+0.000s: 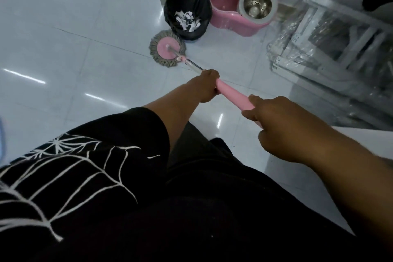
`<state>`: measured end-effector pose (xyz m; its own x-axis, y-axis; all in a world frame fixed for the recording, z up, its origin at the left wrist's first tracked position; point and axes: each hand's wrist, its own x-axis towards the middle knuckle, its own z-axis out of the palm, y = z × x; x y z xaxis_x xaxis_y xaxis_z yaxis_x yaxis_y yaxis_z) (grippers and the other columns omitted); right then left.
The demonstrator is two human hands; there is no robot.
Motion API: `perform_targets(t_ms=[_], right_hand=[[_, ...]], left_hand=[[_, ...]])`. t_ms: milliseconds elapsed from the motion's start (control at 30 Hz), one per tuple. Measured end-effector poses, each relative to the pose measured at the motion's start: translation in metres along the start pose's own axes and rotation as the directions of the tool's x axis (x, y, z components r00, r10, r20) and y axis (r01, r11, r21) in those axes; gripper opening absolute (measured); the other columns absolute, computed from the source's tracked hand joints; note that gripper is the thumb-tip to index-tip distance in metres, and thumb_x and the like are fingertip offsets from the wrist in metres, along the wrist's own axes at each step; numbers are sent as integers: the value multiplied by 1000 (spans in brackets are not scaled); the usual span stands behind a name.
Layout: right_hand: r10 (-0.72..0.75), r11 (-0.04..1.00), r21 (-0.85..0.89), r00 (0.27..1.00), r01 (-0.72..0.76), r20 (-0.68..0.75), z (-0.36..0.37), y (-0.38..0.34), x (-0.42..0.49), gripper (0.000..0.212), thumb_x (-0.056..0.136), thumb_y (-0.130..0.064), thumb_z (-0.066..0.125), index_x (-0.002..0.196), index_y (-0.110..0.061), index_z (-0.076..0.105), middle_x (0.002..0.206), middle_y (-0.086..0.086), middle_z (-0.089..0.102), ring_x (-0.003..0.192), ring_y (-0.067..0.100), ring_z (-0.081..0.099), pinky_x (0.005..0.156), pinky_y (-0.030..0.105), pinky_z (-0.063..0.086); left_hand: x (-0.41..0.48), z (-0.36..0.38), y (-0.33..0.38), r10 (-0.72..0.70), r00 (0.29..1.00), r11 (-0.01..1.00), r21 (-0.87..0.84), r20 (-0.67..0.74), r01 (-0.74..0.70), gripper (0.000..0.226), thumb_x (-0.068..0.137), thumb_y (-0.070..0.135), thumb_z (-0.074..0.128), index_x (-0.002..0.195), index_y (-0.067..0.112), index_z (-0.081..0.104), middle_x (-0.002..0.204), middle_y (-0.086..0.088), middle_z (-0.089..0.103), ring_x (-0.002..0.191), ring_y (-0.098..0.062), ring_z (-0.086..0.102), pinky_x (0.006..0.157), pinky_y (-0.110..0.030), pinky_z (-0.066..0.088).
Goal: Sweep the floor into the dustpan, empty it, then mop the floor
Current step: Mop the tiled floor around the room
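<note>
A round mop head (167, 51), pink disc with grey fringe, lies flat on the white tiled floor (63, 49) just in front of a black bin. Its metal shaft runs back to a pink handle (232, 94). My left hand (207, 86) grips the lower end of the pink handle. My right hand (274, 121) grips its upper end, closer to my body. The black-lined bin (188, 14) holds torn white paper scraps.
A pink spin-mop bucket (240, 4) with a steel wringer basket stands against the wall right of the bin. White furniture wrapped in clear plastic (331, 44) lies on the floor at right. Open tiled floor stretches to the left.
</note>
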<state>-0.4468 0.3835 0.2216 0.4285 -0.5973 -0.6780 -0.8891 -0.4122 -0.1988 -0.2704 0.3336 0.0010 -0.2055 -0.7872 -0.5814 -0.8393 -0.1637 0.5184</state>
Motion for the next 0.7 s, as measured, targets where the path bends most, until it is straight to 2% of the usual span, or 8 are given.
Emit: perform_targets(t_ms=[100,233,300,433,500,600,700], right_hand=[[68,996,64,998,-67,-1,22,28,-45,56,82,-5,54,134,-26,52,125,5,57,99,26,61,82,41,54],[123,987,108,992,-122,-10,45,54,-93,61,82,-5,55,138,-28,49,130,3,57,104,26,60,87,39,52],[165,981,103,986,-162,-24,52,62,-111,61,82,-5,57,138,-29,50,129,3,58,104,25,60,86,35,52],[268,956,147,960,-253,-87,62,76,-140,56,84,-8,60,135,-29,53,115,5,61,85,22,58,68,28,45],[295,950,145,949,-278,-113,65,74,-144,50,85,-9,58,132,-26,56,110,6,60,77,20,52,67,28,46],[277,953,164,954,-256,-117,63,64,-138,36,85,-9,56,118,-20,60,97,3,59,71,19,52,65,27,47],[267,951,194,955,-240,-128,57,59,-124,31,84,-9,59,112,-20,61,85,0,54,63,14,50,52,20,35]], left_hand=[[-13,41,40,22,999,999,-44,28,-21,52,92,27,62,134,7,39,138,-15,40,112,-32,56,94,-40,45],[-23,82,87,87,994,996,-24,72,-86,55,95,25,58,140,4,34,147,-16,32,133,-34,41,101,-41,42],[-25,95,107,124,988,992,-21,92,-122,55,95,23,58,140,2,34,147,-17,32,135,-35,38,100,-40,42],[-20,109,141,187,970,982,-38,153,-183,52,94,20,60,137,3,36,148,-17,32,137,-35,35,101,-36,39],[-15,110,149,195,963,981,-41,185,-190,55,95,20,58,141,3,32,153,-17,25,141,-35,28,108,-37,35],[-8,102,149,171,969,985,-24,178,-169,61,95,24,56,147,5,30,157,-15,20,144,-31,25,115,-38,27],[-1,89,140,174,963,985,-16,205,-174,64,95,26,57,149,7,29,158,-14,19,144,-29,24,116,-37,24]])
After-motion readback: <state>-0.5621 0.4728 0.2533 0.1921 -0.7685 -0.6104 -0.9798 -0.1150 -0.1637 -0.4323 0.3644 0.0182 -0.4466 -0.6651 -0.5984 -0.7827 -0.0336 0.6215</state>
